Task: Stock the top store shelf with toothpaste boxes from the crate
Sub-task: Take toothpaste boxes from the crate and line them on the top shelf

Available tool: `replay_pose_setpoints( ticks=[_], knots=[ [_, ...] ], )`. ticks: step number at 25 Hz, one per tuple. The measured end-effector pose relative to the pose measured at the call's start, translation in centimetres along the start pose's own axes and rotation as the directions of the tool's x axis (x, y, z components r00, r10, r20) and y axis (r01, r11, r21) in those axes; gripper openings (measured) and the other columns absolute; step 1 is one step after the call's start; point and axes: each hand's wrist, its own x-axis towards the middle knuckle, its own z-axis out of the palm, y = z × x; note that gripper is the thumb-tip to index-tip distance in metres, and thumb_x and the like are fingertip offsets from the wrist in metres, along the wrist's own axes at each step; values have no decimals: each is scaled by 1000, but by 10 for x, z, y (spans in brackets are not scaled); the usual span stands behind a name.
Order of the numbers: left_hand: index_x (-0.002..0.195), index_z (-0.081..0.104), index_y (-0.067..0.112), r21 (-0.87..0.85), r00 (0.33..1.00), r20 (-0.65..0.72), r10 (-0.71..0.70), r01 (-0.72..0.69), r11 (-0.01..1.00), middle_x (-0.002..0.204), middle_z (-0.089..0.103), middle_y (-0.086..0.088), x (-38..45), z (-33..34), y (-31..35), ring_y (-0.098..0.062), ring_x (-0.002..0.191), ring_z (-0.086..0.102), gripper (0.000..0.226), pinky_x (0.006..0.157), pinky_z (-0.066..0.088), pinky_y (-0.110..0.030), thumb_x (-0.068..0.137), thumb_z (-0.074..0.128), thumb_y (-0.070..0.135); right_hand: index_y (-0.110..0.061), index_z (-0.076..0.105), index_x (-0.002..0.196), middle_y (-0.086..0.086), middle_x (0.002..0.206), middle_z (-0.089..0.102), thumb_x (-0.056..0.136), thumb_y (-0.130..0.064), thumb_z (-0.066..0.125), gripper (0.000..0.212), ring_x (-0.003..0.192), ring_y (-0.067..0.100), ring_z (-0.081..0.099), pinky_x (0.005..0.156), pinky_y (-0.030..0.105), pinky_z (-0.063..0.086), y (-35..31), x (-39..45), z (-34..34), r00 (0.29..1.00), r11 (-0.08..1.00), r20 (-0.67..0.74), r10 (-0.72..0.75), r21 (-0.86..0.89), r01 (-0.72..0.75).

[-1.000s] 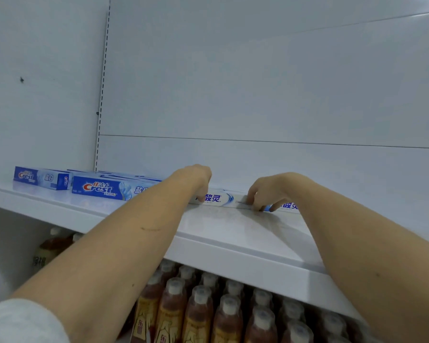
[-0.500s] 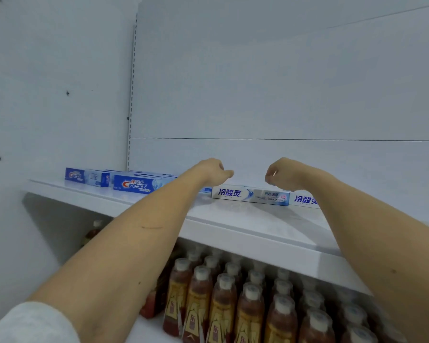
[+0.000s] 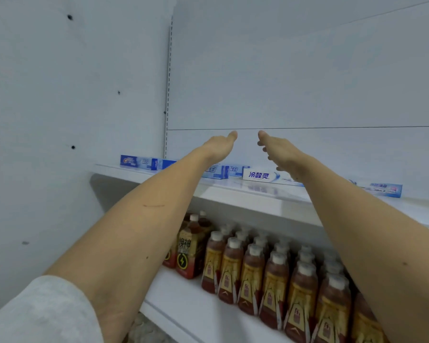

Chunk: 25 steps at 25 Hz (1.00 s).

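- Head view: left hand up above the white top shelf, fingers straight, holding nothing.
- Right hand beside it, fingers loosely spread, empty too.
- Blue-and-white toothpaste boxes lie in a row along the shelf's back, under both hands.
- Brown capped drink bottles on the shelf below.

Toothpaste boxes line top shelf rear; front strip, space above free.

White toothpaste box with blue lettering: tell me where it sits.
The white toothpaste box lies on the top shelf, centre of the head view, right of the blue boxes, under the right hand.
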Motion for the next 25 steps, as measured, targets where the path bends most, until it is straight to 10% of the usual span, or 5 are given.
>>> replay_pose_setpoints(
  ticks=[13, 25],
  knots=[
    [139, 50, 19, -466, 939, -322, -118, -49, 883, 142, 51, -7, -113, -65, -144, -17, 127, 45, 57, 100, 28, -31, 105, 15, 47, -23, 49, 141, 2, 144, 48, 101, -57, 26, 57, 129, 21, 47, 110, 45, 37, -51, -72, 153, 982, 853, 160, -103, 521, 5],
    [148, 38, 28, -532, 831, -105, -546, 417, 737, 148, 45, -9, -265, 12, -365, -24, 143, 31, 65, 118, 17, -46, 100, 8, 60, -23, 45, 144, 2, 151, 42, 103, -53, 23, 56, 139, 23, 38, 114, 47, 29, 41, -192, 379, 853, 785, 518, 67, 500, -365]
  ],
)
